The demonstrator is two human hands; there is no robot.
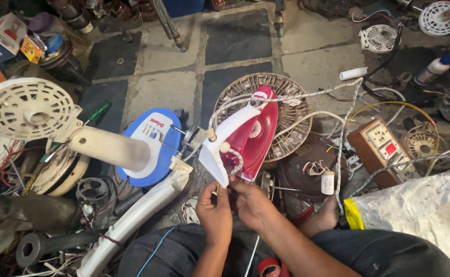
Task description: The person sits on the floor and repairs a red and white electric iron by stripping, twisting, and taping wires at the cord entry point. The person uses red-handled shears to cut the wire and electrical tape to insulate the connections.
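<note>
Both of my hands are working close together at the six o'clock edge of the floor, just above my lap. My left hand (214,211) is curling nearly closed, its fingertips pinching a thin wire end at the heel of the clothes iron (246,134). My right hand (252,203) is pressing in beside it, fingers bent and touching the iron's rear underside — whether it is gripping anything of its own I cannot tell. The iron, red and white, is lying tilted with its nose pointing toward one o'clock, resting on a round wire fan guard (281,115). Its braided cord (337,149) is looping off toward three o'clock, passing a brown switch box (381,149). At nine o'clock a white fan stand (132,218) is lying beside a blue and white fan base (150,146). A small white capacitor (328,182) is sitting at four o'clock — near my bare foot (323,218).
</note>
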